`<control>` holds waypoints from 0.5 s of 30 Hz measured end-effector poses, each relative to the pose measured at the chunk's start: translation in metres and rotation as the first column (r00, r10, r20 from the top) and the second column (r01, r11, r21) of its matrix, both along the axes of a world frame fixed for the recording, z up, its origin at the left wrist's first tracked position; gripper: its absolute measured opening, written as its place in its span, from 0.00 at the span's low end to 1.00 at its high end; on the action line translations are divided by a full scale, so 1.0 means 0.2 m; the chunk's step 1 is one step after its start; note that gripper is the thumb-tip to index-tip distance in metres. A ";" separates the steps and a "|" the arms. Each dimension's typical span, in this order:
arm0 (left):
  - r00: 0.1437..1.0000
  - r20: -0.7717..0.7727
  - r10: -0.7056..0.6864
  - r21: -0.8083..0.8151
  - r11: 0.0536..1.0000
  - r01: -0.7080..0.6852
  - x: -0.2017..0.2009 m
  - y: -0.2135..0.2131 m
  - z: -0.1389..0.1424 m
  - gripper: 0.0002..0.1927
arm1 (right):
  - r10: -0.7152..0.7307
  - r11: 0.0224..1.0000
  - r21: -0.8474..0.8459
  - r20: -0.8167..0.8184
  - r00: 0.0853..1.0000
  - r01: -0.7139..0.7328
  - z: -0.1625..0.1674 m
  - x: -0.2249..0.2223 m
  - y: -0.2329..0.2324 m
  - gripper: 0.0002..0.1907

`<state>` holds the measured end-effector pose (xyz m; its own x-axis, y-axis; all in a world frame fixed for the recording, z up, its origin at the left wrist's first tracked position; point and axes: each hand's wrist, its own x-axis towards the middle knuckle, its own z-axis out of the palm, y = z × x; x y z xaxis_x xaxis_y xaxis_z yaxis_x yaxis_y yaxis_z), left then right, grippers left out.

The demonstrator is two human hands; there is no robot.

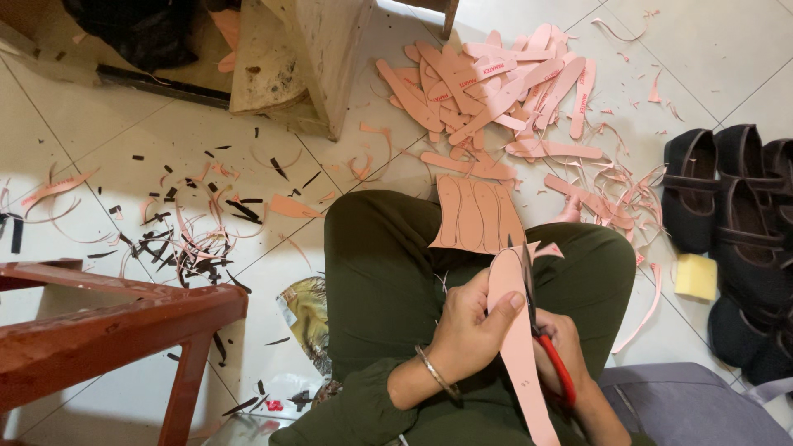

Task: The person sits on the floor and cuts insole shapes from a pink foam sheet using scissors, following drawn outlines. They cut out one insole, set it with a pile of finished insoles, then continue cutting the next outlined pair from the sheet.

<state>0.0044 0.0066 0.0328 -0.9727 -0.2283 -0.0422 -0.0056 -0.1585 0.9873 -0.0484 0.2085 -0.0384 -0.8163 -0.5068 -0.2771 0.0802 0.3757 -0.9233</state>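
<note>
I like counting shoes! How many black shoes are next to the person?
3 clearly: black shoe leftmost, another shoe beside it, a third shoe cut by the right edge. Dark shapes below may be more shoes, partly hidden.

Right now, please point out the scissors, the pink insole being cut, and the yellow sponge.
scissors (565,373): head view, on the red handle.
pink insole (519,363): head view, on its flat middle.
yellow sponge (695,277): head view, on its top face.
</note>
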 end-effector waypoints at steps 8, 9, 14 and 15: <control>0.999 -0.022 -0.025 -0.021 0.999 0.025 0.00 0.02 0.02 0.11 | -0.070 0.990 -0.123 0.040 0.997 0.074 0.00 -0.01 -0.03 0.06; 0.999 -0.023 -0.028 -0.015 1.000 0.028 0.01 0.02 0.02 0.11 | -0.059 0.990 -0.126 0.003 0.998 0.059 0.00 0.00 -0.04 0.06; 0.999 -0.025 -0.034 0.026 0.999 0.035 0.01 0.03 0.01 0.11 | -0.041 0.997 -0.066 -0.042 0.998 0.039 0.00 0.00 -0.04 0.04; 0.999 -0.034 -0.031 0.027 0.999 0.032 0.01 0.03 0.01 0.11 | -0.032 0.998 -0.051 -0.047 0.998 0.029 0.00 -0.01 -0.03 0.04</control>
